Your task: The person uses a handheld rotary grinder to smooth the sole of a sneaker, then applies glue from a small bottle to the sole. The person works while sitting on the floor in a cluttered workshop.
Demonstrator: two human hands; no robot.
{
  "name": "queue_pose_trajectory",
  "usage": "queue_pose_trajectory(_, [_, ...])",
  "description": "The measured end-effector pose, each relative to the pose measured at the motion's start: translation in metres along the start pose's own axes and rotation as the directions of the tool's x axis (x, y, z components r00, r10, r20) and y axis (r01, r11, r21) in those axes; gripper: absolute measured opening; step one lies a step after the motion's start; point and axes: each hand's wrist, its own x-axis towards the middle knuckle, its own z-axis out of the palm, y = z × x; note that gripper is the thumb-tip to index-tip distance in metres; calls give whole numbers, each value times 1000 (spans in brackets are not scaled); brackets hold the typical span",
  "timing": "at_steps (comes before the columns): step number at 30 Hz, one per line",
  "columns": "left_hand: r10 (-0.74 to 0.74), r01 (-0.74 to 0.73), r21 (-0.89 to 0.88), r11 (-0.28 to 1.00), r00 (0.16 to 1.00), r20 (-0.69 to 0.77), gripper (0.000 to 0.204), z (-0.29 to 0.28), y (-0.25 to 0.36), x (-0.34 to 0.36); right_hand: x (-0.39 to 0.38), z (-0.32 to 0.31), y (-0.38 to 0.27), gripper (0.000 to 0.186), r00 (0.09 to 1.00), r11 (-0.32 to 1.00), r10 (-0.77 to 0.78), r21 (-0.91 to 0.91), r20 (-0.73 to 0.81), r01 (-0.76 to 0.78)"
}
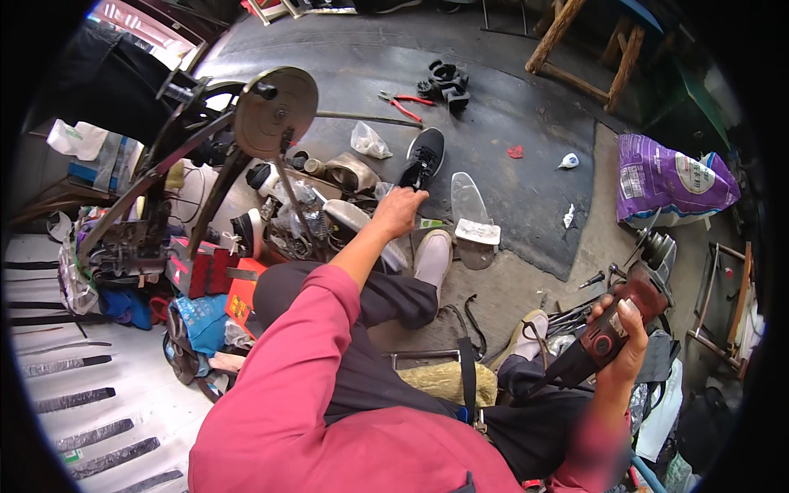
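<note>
My right hand (625, 337) grips the dark red body of an angle grinder (633, 300), held low at the right with its disc end pointing up and away. My left hand (400, 210) reaches forward over my knee into a heap of metal parts (345, 193) on the floor, next to a black sneaker (423, 158). Its fingers are curled at a small part in the heap; whether they hold anything is hidden. Both sleeves are pink-red.
A tall stand with a round metal disc (275, 103) rises at the left over a cluttered pile. Red pliers (403, 103) and black parts (448, 82) lie on the dark mat. A purple sack (670, 181) sits at the right, wooden stool legs (588, 49) beyond.
</note>
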Motion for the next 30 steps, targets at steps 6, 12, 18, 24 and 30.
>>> queue_pose_trajectory(6, [-258, 243, 295, 924, 966, 10, 41, 54, -2, 21, -2, -2, 2, 50, 1000, 1000, 18, -10, 0, -18])
queue_pose_trajectory(12, [-389, 371, 257, 892, 921, 22, 18, 43, -28, 37, -4, -7, 1, 48, 1000, 1000, 9, 1, 14, -9])
queue_pose_trajectory(18, [-718, 513, -563, 648, 657, -228, 35, -31, -47, 38, -7, -5, -1, 45, 1000, 1000, -27, -6, 15, 27])
queue_pose_trajectory(24, [-736, -324, -936, -137, 665, -123, 37, -122, 5, -4, -21, -1, -4, 48, 993, 994, -96, -49, 65, 99])
queue_pose_trajectory(30, [-264, -453, -780, -430, 890, -372, 45, -163, 88, -82, -33, 2, -6, 50, 971, 961, -207, -160, 118, 225])
